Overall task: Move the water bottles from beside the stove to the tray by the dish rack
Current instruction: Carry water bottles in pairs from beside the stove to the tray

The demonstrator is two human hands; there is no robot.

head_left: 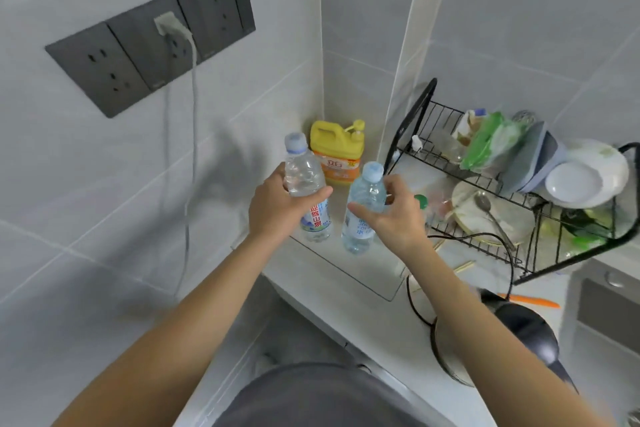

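Two clear water bottles with pale blue caps are over a transparent tray [349,276] on the white counter, left of the dish rack [485,236]. My left hand [277,208] is wrapped around the middle of the left bottle [304,177], which carries a red and green label and leans slightly left. The right bottle [365,194] has a blue-printed label, and its base rests on the tray. My right hand [394,215] holds it loosely, thumb across the front and fingers behind the shoulder.
A yellow detergent jug [337,156] stands in the corner right behind the bottles. The black wire rack holds plates, a spoon and bags. A black kettle [519,329] and its cord lie at the lower right. A plugged-in cable hangs from the wall sockets [152,42].
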